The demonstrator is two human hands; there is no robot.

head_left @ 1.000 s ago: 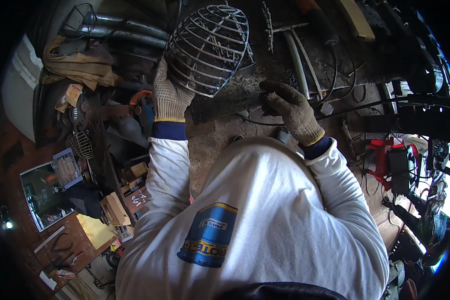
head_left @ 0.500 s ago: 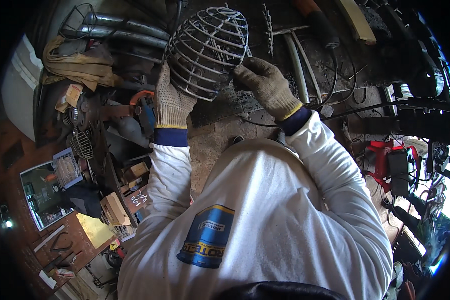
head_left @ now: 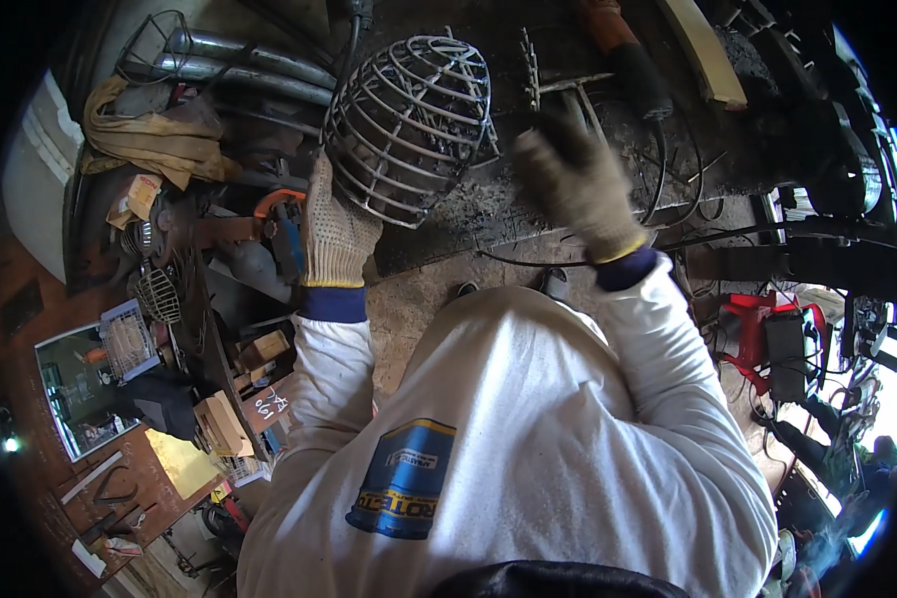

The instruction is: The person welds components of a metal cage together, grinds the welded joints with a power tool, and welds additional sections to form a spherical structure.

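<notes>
A rounded wire cage (head_left: 409,130) of welded metal rods stands tilted on the dark workbench. My left hand (head_left: 341,224), in a knitted work glove with a yellow cuff edge, grips its lower left rim; the cage hides part of the fingers. My right hand (head_left: 578,189), gloved alike, is apart from the cage to its right. Motion smears its fingers, so whether they are closed does not show. Just beyond them lies a T-shaped metal hammer (head_left: 576,83), its handle partly covered by the hand. A thin, rough metal rod (head_left: 530,68) is left of the hammer.
An angle grinder (head_left: 628,65) with an orange and black body lies at the far right, its cable trailing nearer. Beside it is a pale bar (head_left: 703,50). Metal tubes (head_left: 254,65) and a brown cloth (head_left: 149,135) are on the left. A red-and-black machine (head_left: 772,339) stands right.
My right hand has left the cage's right edge and moved right, toward the hammer. My left hand still holds the cage, which appears slightly lower in view.
</notes>
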